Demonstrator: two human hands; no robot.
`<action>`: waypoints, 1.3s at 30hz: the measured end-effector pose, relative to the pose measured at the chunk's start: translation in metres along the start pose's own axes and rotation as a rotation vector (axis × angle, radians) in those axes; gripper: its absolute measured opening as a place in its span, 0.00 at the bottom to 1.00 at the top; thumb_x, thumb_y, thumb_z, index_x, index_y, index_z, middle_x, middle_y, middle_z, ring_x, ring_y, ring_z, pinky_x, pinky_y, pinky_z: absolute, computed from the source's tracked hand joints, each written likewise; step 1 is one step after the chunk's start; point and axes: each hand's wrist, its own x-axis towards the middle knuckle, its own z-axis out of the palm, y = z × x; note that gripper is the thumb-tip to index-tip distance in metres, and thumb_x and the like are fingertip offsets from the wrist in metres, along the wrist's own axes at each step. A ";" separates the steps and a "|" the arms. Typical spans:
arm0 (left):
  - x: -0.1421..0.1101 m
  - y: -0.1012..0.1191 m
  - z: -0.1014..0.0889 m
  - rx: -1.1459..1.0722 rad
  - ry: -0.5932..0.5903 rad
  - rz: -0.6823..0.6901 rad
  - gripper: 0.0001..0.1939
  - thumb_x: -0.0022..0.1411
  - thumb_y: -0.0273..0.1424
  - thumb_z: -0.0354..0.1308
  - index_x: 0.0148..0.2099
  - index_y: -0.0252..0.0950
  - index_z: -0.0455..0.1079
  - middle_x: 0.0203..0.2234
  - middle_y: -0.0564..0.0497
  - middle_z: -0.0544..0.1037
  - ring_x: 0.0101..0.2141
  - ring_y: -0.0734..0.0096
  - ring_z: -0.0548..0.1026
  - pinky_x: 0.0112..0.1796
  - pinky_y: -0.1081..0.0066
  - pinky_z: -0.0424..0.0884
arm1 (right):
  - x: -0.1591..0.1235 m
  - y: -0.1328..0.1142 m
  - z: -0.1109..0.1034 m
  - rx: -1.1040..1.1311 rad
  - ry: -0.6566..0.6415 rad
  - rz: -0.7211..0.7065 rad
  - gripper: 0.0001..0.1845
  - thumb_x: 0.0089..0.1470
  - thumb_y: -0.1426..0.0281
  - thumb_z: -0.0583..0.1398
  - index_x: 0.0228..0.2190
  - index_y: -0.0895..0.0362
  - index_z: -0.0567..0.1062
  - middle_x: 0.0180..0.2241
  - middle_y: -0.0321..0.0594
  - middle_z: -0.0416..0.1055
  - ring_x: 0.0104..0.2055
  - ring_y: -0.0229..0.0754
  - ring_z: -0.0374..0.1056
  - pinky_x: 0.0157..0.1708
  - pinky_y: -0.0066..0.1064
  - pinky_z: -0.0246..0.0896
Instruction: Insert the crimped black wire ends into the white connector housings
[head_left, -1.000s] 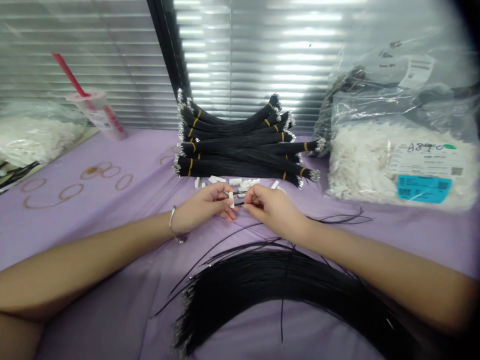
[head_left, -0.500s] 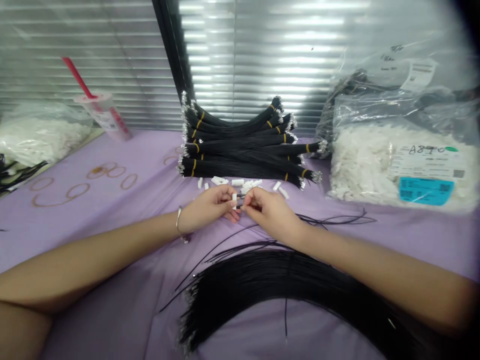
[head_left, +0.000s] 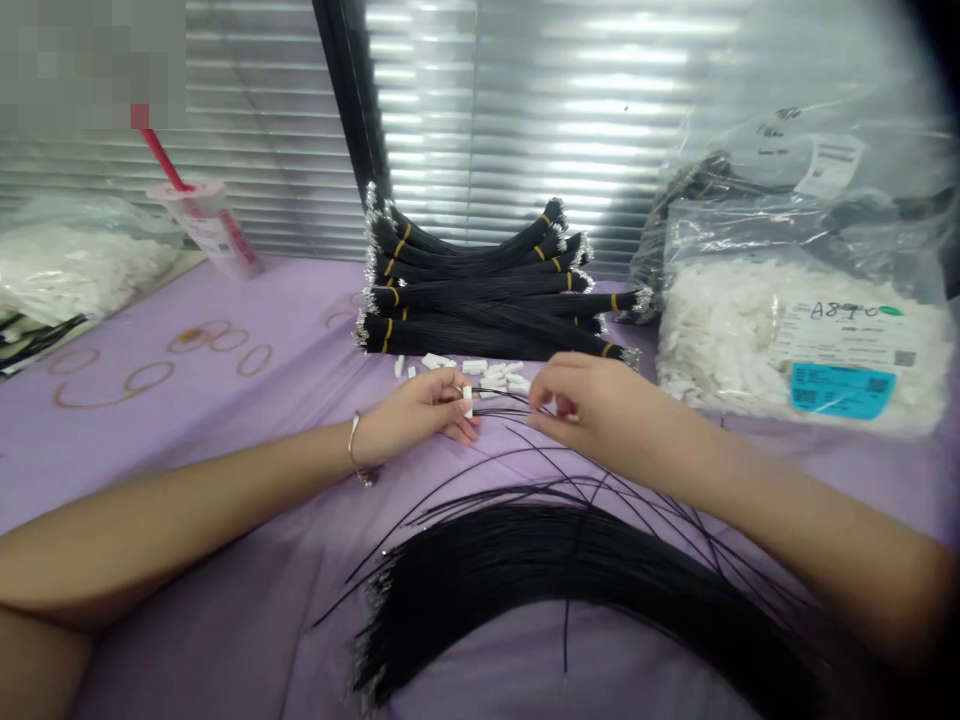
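1. Fingers of the left hand [head_left: 409, 415] pinch a small white connector [head_left: 468, 402] between thumb and fingertips, above the purple cloth [head_left: 300, 320].
2. Black wires [head_left: 499, 411] run from its right side to the curled fingers of the right hand [head_left: 589, 395]; whether these grip or merely guide them, I can't make out.
3. Good handling here probably means bracing the connector squarely and tugging straight along the wires — a sideways pull might work one loose.
4. Loose white connectors [head_left: 495, 382] lie just beyond, in front of the tied black bundles [head_left: 465, 335].
5. Nearer the body, a curved sheaf [head_left: 570, 550] spreads out — stray strands could snag, so lift clear of them.
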 end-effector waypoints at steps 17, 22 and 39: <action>-0.001 0.002 -0.001 0.001 -0.047 -0.014 0.07 0.58 0.24 0.53 0.39 0.30 0.59 0.26 0.51 0.73 0.26 0.76 0.75 0.31 0.74 0.75 | 0.006 0.002 0.037 0.304 -0.124 0.128 0.10 0.55 0.69 0.53 0.26 0.59 0.70 0.20 0.34 0.65 0.23 0.32 0.56 0.26 0.25 0.49; 0.000 0.001 -0.002 -0.006 -0.060 -0.011 0.06 0.59 0.24 0.53 0.39 0.30 0.59 0.25 0.50 0.74 0.26 0.76 0.76 0.30 0.74 0.74 | 0.008 0.006 0.044 0.319 -0.137 0.121 0.10 0.54 0.69 0.53 0.25 0.59 0.70 0.19 0.33 0.63 0.22 0.32 0.55 0.25 0.26 0.47; 0.000 0.001 -0.002 0.043 -0.062 -0.008 0.07 0.57 0.24 0.55 0.38 0.30 0.60 0.26 0.51 0.73 0.26 0.77 0.75 0.30 0.73 0.75 | 0.013 0.004 0.046 0.348 -0.173 0.131 0.12 0.55 0.69 0.52 0.24 0.59 0.69 0.20 0.34 0.63 0.23 0.32 0.55 0.24 0.26 0.45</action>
